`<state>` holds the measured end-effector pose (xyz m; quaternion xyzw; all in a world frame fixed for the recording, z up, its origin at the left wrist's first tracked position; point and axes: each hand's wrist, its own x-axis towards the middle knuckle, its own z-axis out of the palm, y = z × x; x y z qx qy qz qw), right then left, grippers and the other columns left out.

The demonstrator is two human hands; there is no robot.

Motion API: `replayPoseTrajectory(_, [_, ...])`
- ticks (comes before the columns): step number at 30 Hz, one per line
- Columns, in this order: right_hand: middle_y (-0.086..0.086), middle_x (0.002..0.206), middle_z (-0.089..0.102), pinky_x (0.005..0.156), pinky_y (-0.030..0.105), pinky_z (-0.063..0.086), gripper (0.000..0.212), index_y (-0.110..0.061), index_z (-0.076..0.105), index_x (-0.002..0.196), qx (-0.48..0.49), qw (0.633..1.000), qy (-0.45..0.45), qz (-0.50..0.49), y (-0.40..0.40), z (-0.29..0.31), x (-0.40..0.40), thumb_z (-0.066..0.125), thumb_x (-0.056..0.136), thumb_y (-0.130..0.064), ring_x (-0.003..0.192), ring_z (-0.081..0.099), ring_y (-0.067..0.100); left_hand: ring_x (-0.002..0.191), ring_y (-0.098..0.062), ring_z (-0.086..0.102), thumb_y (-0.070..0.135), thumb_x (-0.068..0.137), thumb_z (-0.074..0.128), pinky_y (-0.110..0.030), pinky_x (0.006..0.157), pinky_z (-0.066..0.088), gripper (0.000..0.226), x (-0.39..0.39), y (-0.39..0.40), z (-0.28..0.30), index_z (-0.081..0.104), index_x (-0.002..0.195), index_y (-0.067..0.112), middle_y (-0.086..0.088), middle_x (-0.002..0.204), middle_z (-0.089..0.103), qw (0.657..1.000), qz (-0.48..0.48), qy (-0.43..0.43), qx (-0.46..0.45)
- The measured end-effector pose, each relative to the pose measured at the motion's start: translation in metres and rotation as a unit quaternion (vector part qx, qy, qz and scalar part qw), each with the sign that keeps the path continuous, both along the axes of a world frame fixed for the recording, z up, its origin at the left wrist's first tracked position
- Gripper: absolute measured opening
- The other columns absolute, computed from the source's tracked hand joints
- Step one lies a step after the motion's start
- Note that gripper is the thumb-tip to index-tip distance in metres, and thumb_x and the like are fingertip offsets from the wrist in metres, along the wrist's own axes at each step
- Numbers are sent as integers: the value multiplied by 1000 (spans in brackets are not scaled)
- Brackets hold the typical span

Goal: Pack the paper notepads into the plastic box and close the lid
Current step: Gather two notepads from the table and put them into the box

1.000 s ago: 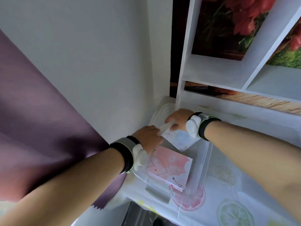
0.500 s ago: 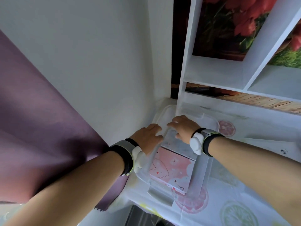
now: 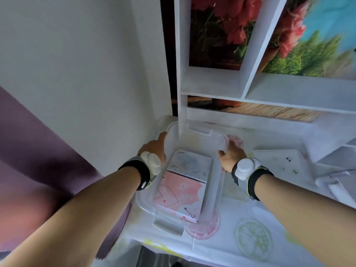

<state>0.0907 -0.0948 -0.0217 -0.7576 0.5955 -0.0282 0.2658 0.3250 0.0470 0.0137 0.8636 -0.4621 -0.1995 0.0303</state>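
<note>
1. A second ago our hands were inside the box (image 3: 212, 191), working the blue pad into place; half a second ago they were flat on it. Now both hands are out and sit on the rim.
2. Our left hand (image 3: 154, 149) lies along the outside of the left wall near the far-left corner, fingers laid together and the forefinger pointing up to the rim. It presses or steadies the wall and pinches nothing.
3. Our right hand (image 3: 231, 155) curls over the right rim near the far-right corner, thumb inside the edge and fingers outside, gripping the rim itself.
4. Two pads now lie flat on the floor of the box: the blue pad (image 3: 189, 164) at the far end and the pink pad (image 3: 179, 195) at the near end, edge touching edge. Neither hand touches them.
5. The box stands at the back-left corner of the table (image 3: 250, 234), on its fruit-print cloth, close under the white shelf (image 3: 289, 101).
6. We judge the packing of these two pads done. We cannot make out other pads waiting anywhere on the table.
7. What is left is the lid. We cannot tell for sure where it is; a clear latch tab shows at the near end of the box and another at the far end.
</note>
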Motion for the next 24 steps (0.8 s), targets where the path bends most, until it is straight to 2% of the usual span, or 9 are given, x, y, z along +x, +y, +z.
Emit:
replayPoseTrajectory(2, [21,122,65,84,39,52,51,-13,40,141,-6,1000,11,-12,-6,8,-16,51,95,-33,104,64,41,78,-32,63,19,88,62,-32,68,47,86,-13,-7,12,11,156,31,-9,94,64,1000,-16,11,-20])
replayPoseTrajectory(3, [21,122,65,85,40,52,50,-14,41,140,-5,1000,16,-18,-11,12,-27,50,95,-34,105,64,42,77,-32,62,19,88,62,-33,68,48,87,-21,-11,18,10,157,30,-9,93,63,999,-27,19,-24])
replayPoseTrajectory(7, [19,127,62,79,35,44,37,-13,48,120,-11,999,39,-13,-32,19,-65,48,94,-38,109,61,41,95,-37,69,20,90,62,-41,84,57,91,-56,-23,27,3,159,26,-17,116,68,998,-54,37,3])
replayPoseTrajectory(11, [13,138,59,93,38,49,59,-17,44,138,6,999,28,-30,-32,19,-100,47,93,-55,118,60,38,93,-37,72,17,90,61,-46,86,59,93,-87,-31,16,-3,159,24,-18,114,70,996,-69,55,27])
replayPoseTrajectory(14, [8,125,70,100,37,48,69,-23,47,143,45,997,-20,-57,-24,16,-127,48,89,-65,118,62,30,91,-34,72,20,89,65,-43,83,59,95,-103,-38,6,1,158,21,-14,110,71,996,-75,31,35])
replayPoseTrajectory(16, [4,121,72,100,33,47,70,-22,49,143,54,995,-43,-67,-15,15,-136,49,88,-66,119,61,27,99,-34,69,26,87,68,-40,83,58,92,-106,-44,7,7,156,22,-12,118,67,996,-82,-1,35])
replayPoseTrajectory(19, [2,120,73,98,30,47,65,-19,52,140,62,991,-85,-84,-6,23,-147,54,89,-60,115,64,25,117,-36,57,39,84,68,-44,91,53,88,-116,-62,21,17,154,25,-12,136,47,990,-128,-53,23])
replayPoseTrajectory(21, [1,121,72,96,29,48,56,-19,58,134,59,990,-105,-79,-4,28,-151,60,89,-53,108,67,23,127,-35,46,40,84,69,-45,98,49,85,-125,-76,31,22,153,24,-12,143,38,983,-162,-82,10])
replayPoseTrajectory(24, [0,122,71,90,24,46,46,-22,63,128,44,989,-114,-86,-3,37,-180,65,89,-45,111,65,19,133,-33,39,39,85,67,-44,102,47,74,-158,-106,41,32,149,23,-10,151,32,971,-213,-106,-20])
